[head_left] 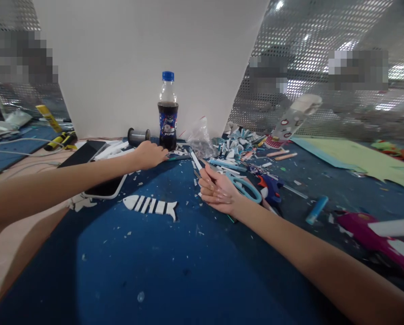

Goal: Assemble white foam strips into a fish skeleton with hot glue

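Beside the base of a cola bottle (168, 122), my left hand (151, 155) bends its fingers down among small scraps. A dark slim rod (180, 158) lies by its fingertips; what they pinch, if anything, is hidden. My right hand (218, 189) is curled closed, palm partly up, beside a heap of craft clutter. A slim white stick (195, 159) reaches from near its fingertips toward the bottle; I cannot make out what the fingers hold. Blue-handled scissors (245, 187) lie behind the right wrist. A white fish shape cut in segments (150, 205) lies flat on the blue table (137, 266).
White paper scraps (237, 144) and a clear plastic bag (202, 140) are heaped behind my hands. A spool (139, 136) stands left of the bottle. A phone (107, 187) lies under my left forearm. To the right are a blue glue gun (271, 187) and a magenta tool (374, 239).
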The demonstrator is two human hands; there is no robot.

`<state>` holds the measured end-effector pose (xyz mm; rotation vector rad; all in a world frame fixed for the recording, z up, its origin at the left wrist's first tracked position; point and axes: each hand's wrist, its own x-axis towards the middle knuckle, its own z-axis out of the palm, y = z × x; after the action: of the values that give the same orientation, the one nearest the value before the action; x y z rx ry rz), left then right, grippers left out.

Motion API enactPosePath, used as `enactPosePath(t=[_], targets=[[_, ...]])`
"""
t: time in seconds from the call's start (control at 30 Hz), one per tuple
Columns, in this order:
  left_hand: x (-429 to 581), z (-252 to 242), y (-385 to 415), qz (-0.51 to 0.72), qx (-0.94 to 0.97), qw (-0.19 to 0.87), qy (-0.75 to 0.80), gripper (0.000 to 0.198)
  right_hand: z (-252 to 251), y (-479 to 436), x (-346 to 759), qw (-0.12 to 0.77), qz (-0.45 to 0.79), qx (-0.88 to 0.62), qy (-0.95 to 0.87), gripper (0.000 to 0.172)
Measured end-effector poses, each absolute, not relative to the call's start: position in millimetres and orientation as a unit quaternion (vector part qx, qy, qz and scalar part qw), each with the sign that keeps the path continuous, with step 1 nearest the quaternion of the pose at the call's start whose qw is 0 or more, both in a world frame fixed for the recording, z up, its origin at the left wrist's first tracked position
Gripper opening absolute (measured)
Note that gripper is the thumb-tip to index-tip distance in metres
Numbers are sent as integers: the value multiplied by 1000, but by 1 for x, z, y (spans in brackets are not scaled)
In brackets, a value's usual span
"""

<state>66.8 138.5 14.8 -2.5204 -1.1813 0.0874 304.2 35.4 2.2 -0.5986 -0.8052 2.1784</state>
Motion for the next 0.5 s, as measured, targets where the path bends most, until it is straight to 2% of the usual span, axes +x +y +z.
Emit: enactPosePath(t=[0.23,0.37,0.5], targets=[[26,31,74,-52,-903,94,-415,39,6,34,303,365,844,-246,-307,58],[11,5,20,-99,-913,-4,-395,72,6,34,303,363,844,-251,-305,56],[12,-15,-2,-139,-886,-108,-429,67,7,34,303,360,845,-253,-305,56]])
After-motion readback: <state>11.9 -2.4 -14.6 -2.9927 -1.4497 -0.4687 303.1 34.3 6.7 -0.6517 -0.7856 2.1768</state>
